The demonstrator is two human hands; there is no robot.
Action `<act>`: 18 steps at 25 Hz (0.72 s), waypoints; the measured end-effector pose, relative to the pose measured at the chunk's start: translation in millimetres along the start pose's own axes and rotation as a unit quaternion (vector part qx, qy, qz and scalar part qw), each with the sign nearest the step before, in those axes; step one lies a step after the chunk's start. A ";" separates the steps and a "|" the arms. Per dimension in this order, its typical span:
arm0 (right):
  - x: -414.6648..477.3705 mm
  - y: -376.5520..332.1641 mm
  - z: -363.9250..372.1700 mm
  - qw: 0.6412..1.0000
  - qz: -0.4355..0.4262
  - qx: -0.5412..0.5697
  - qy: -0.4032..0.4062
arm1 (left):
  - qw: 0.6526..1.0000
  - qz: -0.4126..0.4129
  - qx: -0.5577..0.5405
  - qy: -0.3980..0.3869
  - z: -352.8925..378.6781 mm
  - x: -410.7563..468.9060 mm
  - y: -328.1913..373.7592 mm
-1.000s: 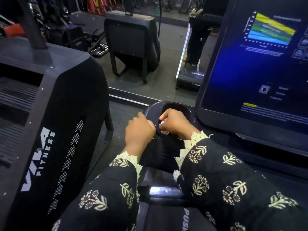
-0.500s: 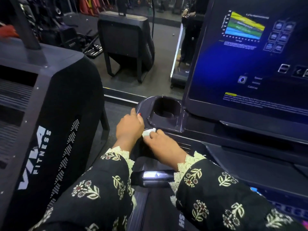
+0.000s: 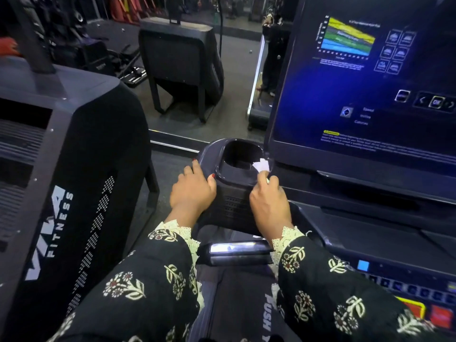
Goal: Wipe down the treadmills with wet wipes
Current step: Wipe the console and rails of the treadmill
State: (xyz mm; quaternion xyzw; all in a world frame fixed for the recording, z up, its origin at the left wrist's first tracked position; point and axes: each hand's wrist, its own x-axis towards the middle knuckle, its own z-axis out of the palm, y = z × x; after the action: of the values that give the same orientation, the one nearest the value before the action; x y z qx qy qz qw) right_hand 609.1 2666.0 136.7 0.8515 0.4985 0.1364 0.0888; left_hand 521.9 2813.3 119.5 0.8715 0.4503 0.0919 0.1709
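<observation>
The right hand pinches a small white wet wipe between thumb and fingertips, fingers curled round it, and presses it against the right-hand rim of the treadmill's cup holder, with the free corner of the wipe sticking up over the dark recess. The left hand lies on the outer left flank of the same moulded housing, fingers loosely spread and grasping nothing, the thumb tip touching the rim and the index finger pointing forward along the edge. Both arms wear black sleeves printed with pale flowers and finished in cream lace cuffs. Just right of the cup holder stands the lit console screen, blue, showing a coloured chart and small icons. Below the hands a shiny metal grip plate sits on the handlebar, and at lower right a strip of buttons includes yellow and red ones. To the left stands a neighbouring black machine lettered "FITNESS" in white.
</observation>
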 end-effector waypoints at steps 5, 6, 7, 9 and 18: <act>4.3 0.3 -10.5 0.995 0.009 0.095 0.031 | 1.000 0.014 0.017 -0.017 0.8 -4.0 -3.3; 7.8 0.4 -11.2 0.991 -0.017 0.121 0.055 | 1.000 0.013 0.018 -0.020 0.7 -3.5 -3.6; 10.4 -1.1 -8.5 0.990 -0.060 0.113 0.066 | 0.999 0.013 0.019 -0.022 0.5 -3.4 -3.7; 11.9 -12.9 -3.7 0.977 -0.166 0.131 0.024 | 0.999 0.014 0.019 -0.025 1.3 -4.0 -4.7; 2.9 15.3 -3.8 0.991 -0.024 0.034 -0.125 | 0.995 0.035 0.083 -0.031 4.6 -20.3 -5.9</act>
State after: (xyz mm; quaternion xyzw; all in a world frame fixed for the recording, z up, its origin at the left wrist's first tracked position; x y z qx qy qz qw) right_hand 621.7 2661.1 145.1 0.8523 0.5077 0.0101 0.1249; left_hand 507.2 2798.9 112.8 0.9006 0.4197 0.0328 0.1085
